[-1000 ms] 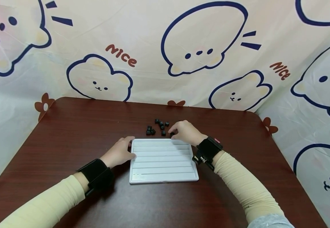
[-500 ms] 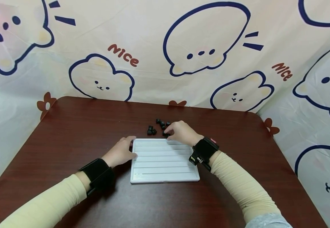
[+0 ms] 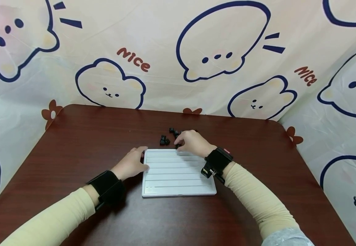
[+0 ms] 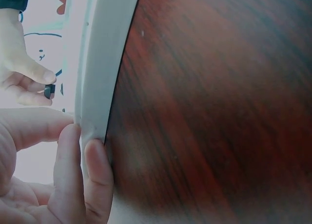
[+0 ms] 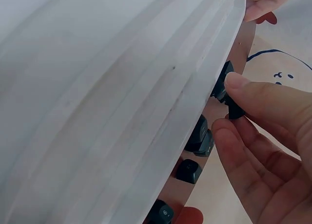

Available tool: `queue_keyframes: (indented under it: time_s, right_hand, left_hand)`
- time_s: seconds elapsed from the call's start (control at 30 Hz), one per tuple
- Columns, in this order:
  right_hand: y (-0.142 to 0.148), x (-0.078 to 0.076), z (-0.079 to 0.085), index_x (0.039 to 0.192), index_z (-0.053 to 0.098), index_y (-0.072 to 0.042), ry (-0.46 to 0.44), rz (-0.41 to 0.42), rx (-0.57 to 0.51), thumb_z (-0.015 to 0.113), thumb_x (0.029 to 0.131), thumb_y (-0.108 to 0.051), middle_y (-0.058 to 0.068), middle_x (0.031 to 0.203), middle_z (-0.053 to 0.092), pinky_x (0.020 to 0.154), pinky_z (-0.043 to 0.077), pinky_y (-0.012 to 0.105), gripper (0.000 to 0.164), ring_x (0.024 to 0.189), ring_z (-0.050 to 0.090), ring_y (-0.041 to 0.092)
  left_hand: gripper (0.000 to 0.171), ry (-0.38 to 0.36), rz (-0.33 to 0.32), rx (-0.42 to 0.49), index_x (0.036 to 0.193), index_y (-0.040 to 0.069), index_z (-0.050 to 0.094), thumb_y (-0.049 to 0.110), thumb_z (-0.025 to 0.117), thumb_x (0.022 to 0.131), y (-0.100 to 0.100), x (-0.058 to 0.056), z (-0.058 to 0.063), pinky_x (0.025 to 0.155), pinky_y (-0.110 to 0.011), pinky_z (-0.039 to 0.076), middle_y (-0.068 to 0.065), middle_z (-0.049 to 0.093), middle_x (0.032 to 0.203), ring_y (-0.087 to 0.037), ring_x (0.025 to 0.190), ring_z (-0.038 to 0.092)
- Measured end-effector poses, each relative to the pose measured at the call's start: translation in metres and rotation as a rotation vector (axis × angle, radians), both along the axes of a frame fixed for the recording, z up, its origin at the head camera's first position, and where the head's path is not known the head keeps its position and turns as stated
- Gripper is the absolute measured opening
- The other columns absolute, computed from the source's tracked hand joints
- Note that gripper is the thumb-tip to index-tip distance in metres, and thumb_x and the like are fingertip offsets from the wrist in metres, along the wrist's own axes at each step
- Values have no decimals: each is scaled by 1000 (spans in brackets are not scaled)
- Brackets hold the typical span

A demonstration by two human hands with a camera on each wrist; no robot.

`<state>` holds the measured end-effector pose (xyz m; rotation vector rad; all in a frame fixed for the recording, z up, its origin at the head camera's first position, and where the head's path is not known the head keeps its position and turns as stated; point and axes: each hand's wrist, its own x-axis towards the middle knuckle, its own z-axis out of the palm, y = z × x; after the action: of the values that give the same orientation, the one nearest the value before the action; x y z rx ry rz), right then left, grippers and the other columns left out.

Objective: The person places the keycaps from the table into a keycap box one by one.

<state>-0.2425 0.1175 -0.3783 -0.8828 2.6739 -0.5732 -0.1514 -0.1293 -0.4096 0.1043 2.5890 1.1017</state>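
Note:
A white tray (image 3: 179, 174) with parallel ridges lies on the table. My left hand (image 3: 130, 164) grips its left edge, and in the left wrist view the fingertips (image 4: 97, 156) press against the side wall (image 4: 105, 53). Just past the far edge, my right hand (image 3: 193, 142) pinches a small black keycap (image 5: 236, 108) between thumb and fingers; another keycap (image 5: 225, 73) overlaps the thumb's tip in the right wrist view. More black keycaps (image 5: 188, 171) lie along the tray's far edge, some with pale markings. In the head view the right hand hides part of this group.
A loose cluster of keycaps (image 3: 163, 140) sits left of the right hand, beyond the tray. The dark brown table (image 3: 104, 126) reaches back to a printed cloth backdrop (image 3: 162, 41). Both wrists wear black bands (image 3: 107, 188).
My right hand has moved left along the tray's far edge, toward the other keycaps, with a keycap at its fingertips. The left hand keeps its grip on the tray.

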Motion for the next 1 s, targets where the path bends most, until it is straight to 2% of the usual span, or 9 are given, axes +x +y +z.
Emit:
queue_keyframes:
  time_s: [0.37,0.63,1.0]
  right_hand:
    - [-20,0,9,112,78,-5,-17,27,7,82,88,-9,6,110,72,81,53,30,24,93,64,19]
    - [-29,2,4,111,79,-6,-37,33,9,83,87,-10,3,103,71,81,52,30,24,92,63,17]
    - [-47,6,3,109,79,-5,-8,104,12,84,86,-10,4,101,73,80,53,26,24,92,65,16]
  left_hand:
    - [76,-13,11,3,156,-3,34,6,74,93,-1,0,1,81,-39,50,-28,50,137,-34,112,59]
    - [76,-23,7,-6,156,-2,35,7,74,93,0,-1,0,83,-39,50,-26,51,135,-33,111,59]
    - [74,-14,2,-3,155,-4,36,7,74,93,-1,-3,1,88,-41,50,-26,52,133,-32,113,57]
